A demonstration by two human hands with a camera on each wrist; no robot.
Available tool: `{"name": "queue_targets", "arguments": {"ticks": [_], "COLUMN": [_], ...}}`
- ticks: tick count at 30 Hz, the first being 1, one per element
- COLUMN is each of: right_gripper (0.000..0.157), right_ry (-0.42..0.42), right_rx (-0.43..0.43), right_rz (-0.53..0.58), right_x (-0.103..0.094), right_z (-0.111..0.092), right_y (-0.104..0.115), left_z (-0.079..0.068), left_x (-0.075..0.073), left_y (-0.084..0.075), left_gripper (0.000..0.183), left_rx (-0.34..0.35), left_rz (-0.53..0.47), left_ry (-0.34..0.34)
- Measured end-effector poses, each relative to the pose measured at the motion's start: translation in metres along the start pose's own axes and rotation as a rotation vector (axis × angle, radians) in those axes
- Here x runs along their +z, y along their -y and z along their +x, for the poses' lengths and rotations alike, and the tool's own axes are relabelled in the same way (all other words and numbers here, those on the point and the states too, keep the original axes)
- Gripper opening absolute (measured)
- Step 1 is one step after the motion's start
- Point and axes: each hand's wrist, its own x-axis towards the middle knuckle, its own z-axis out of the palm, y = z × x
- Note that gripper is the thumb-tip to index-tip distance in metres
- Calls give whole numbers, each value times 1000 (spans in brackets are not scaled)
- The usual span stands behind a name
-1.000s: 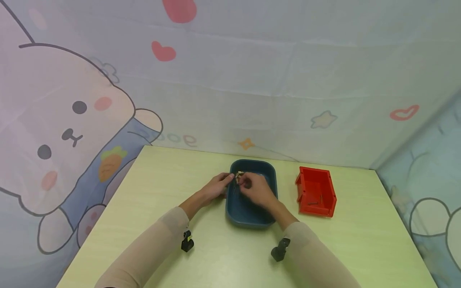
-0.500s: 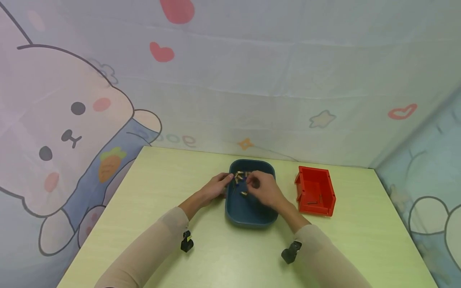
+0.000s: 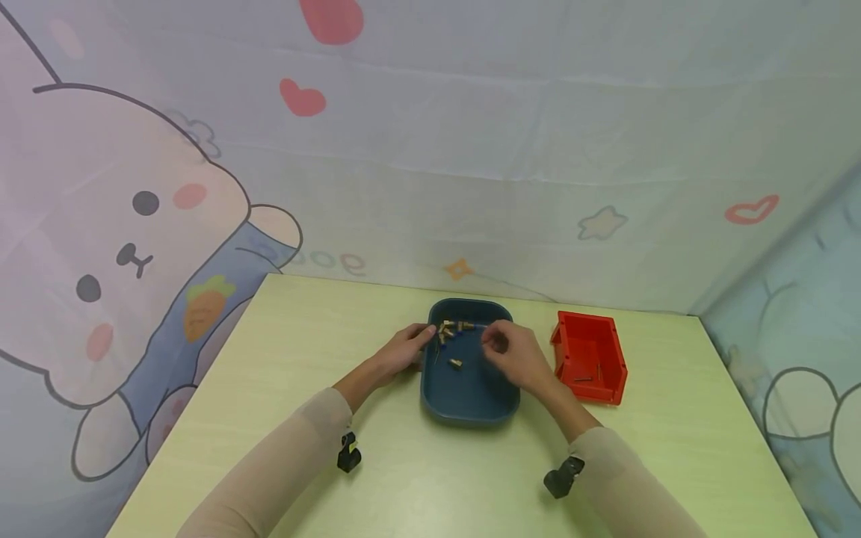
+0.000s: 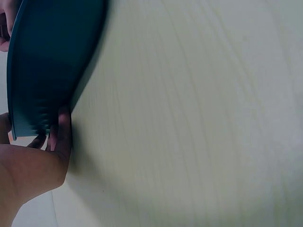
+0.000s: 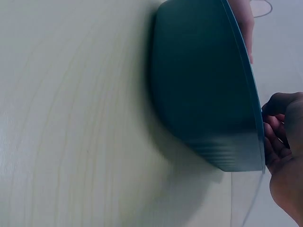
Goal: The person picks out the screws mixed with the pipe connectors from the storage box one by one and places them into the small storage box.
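A dark blue plastic tray [image 3: 464, 407] stands on the table, with several small brass fittings [image 3: 449, 329] near its far left corner. One brass fitting [image 3: 455, 363] lies apart from them, nearer the tray's middle. My left hand [image 3: 406, 347] grips the tray's left side, thumb at the rim; in the left wrist view its fingers [image 4: 64, 130] press against the outer wall. Over the tray's right side, my right hand [image 3: 514, 355] has thumb and fingertips curled together. Whether it pinches something small, I cannot tell. In the right wrist view the tray's rim partly hides its fingers [image 5: 279, 137].
To the right of the tray stands a red open-front bin [image 3: 588, 329] with a few thin screw-like metal pieces [image 3: 584, 379] inside. A pale wood-grain table [image 3: 417, 478] lies below. A printed cloth [image 3: 430, 149] hangs behind its back edge.
My right hand has moved right across the tray, away from the fittings, toward the red bin. More fittings and the separate one now show. The left hand stays on the rim.
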Motion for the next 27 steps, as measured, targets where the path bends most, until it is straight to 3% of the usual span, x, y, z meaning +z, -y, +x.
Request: {"name": "queue_targets", "arguments": {"ticks": [27], "right_gripper": [10], "right_ry": [-20], "right_rx": [52], "right_rz": [-16], "right_x": [-30], "right_z": [-7], "right_y": [-7], "left_z": [2], "left_x": [0], "left_y": [1], "left_gripper": [64], "left_rx": [11], "left_rz": [14], "left_ry": [-4]}}
